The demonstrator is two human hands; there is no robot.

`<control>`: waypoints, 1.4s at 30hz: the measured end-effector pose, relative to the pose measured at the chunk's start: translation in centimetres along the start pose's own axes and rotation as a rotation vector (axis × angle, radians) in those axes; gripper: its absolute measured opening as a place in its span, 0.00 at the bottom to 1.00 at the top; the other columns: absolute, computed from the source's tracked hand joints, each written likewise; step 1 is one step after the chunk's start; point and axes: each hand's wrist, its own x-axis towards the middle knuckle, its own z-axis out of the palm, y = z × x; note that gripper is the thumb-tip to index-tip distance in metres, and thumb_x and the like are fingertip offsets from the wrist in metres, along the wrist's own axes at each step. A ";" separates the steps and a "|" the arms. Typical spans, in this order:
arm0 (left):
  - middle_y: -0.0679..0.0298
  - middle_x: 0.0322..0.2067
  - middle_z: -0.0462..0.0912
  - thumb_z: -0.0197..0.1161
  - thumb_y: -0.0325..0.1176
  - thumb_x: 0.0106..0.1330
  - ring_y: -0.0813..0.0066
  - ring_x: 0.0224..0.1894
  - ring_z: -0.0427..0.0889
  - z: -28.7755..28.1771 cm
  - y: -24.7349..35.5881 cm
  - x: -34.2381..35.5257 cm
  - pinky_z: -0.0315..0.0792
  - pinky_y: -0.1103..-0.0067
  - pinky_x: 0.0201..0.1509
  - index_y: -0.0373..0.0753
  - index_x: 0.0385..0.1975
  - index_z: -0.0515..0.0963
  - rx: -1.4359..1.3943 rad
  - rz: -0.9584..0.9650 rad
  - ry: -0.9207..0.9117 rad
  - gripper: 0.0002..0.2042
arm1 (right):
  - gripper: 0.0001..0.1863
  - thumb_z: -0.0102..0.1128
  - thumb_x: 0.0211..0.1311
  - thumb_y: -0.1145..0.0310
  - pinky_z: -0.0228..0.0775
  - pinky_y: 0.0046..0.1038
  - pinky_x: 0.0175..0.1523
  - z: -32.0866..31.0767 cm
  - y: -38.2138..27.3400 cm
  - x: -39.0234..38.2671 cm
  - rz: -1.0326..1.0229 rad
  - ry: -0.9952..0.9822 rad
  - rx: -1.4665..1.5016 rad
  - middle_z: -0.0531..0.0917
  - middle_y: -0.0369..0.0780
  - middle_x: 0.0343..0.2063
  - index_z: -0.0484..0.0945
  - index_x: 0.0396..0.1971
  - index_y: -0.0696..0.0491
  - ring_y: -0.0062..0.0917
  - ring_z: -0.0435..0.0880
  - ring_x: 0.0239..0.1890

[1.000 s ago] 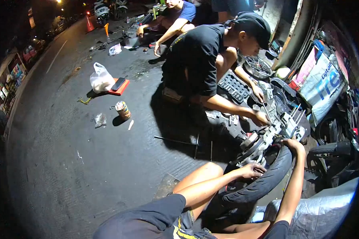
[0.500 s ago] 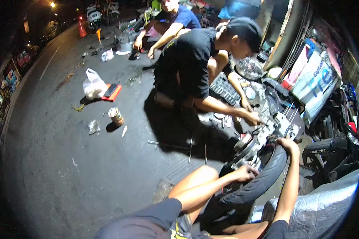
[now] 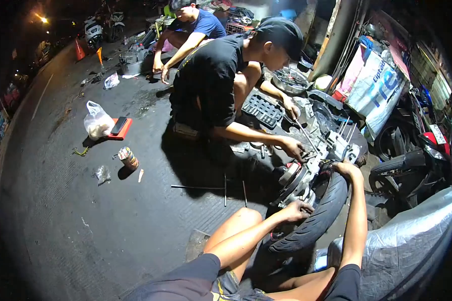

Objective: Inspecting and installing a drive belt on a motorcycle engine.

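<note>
A black motorcycle tyre (image 3: 320, 220) stands on edge in front of me, against a silver engine (image 3: 311, 168) lying on the ground. My right hand (image 3: 347, 169) is closed over the tyre's upper end, close to the engine. Lower down, my left hand (image 3: 297, 210) has its fingers curled at the tyre's near-left edge, beside the engine casing; its fingertips are partly hidden. Across from me a co-worker in a black cap leans in. One of that person's hands (image 3: 292, 147) is on the engine, and the other is at a long thin metal rod (image 3: 305, 131) slanting down to it.
An open socket case (image 3: 262, 111) and a metal basin (image 3: 291, 83) of parts lie beyond the engine. A T-shaped metal tool (image 3: 201, 187), a can (image 3: 128, 158) and a white plastic bag (image 3: 98, 122) rest on the pavement. Silver sheeting (image 3: 412, 246) covers something at right.
My view has swung, so the scene sits further left. Both my hands remain at the tyre. The co-worker's long rod now shows clearly against the engine. The person behind has lowered their head.
</note>
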 end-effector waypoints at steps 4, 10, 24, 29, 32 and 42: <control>0.63 0.47 0.86 0.65 0.22 0.57 0.77 0.50 0.80 0.2 -0.4 0.2 0.72 0.79 0.60 0.30 0.55 0.80 0.017 0.027 -0.074 0.22 | 0.40 0.70 0.59 0.56 0.75 0.35 0.48 -1.4 -2.6 -3.1 0.054 -0.046 0.004 0.84 0.51 0.43 0.64 0.60 0.69 0.31 0.80 0.42; 0.51 0.52 0.86 0.66 0.30 0.58 0.67 0.54 0.83 -0.4 1.3 -0.7 0.72 0.75 0.63 0.34 0.56 0.81 0.196 -0.016 -0.076 0.23 | 0.58 0.64 0.60 0.43 0.71 0.39 0.63 -2.0 -4.2 -4.3 0.122 -0.201 -0.048 0.73 0.64 0.62 0.44 0.76 0.65 0.45 0.79 0.59; 0.53 0.44 0.90 0.65 0.32 0.58 0.68 0.44 0.87 -0.2 -0.5 0.3 0.77 0.74 0.55 0.32 0.49 0.84 0.243 -0.059 -0.059 0.18 | 0.55 0.68 0.54 0.46 0.75 0.39 0.57 -2.7 -5.8 -5.9 0.108 -0.111 -0.115 0.80 0.60 0.54 0.54 0.70 0.69 0.44 0.82 0.54; 0.56 0.42 0.90 0.69 0.38 0.60 0.69 0.45 0.87 0.0 0.6 -0.1 0.76 0.74 0.56 0.37 0.49 0.86 0.236 -0.069 -0.053 0.18 | 0.46 0.71 0.54 0.53 0.77 0.35 0.46 -1.0 -3.6 -3.4 0.050 -0.028 -0.126 0.84 0.51 0.41 0.62 0.65 0.69 0.33 0.82 0.39; 0.54 0.42 0.90 0.71 0.41 0.62 0.69 0.44 0.86 0.2 1.6 -0.4 0.75 0.73 0.55 0.38 0.49 0.86 0.253 -0.073 -0.060 0.18 | 0.45 0.66 0.59 0.55 0.76 0.33 0.48 0.0 -3.0 -3.0 0.042 -0.065 -0.147 0.83 0.52 0.43 0.59 0.68 0.69 0.33 0.81 0.42; 0.52 0.40 0.90 0.72 0.39 0.62 0.68 0.41 0.87 0.1 1.3 -0.4 0.77 0.74 0.52 0.33 0.45 0.86 0.320 0.054 -0.051 0.17 | 0.59 0.64 0.63 0.46 0.72 0.33 0.59 -1.4 -5.1 -4.8 0.119 -0.231 -0.066 0.78 0.61 0.56 0.37 0.76 0.67 0.40 0.80 0.55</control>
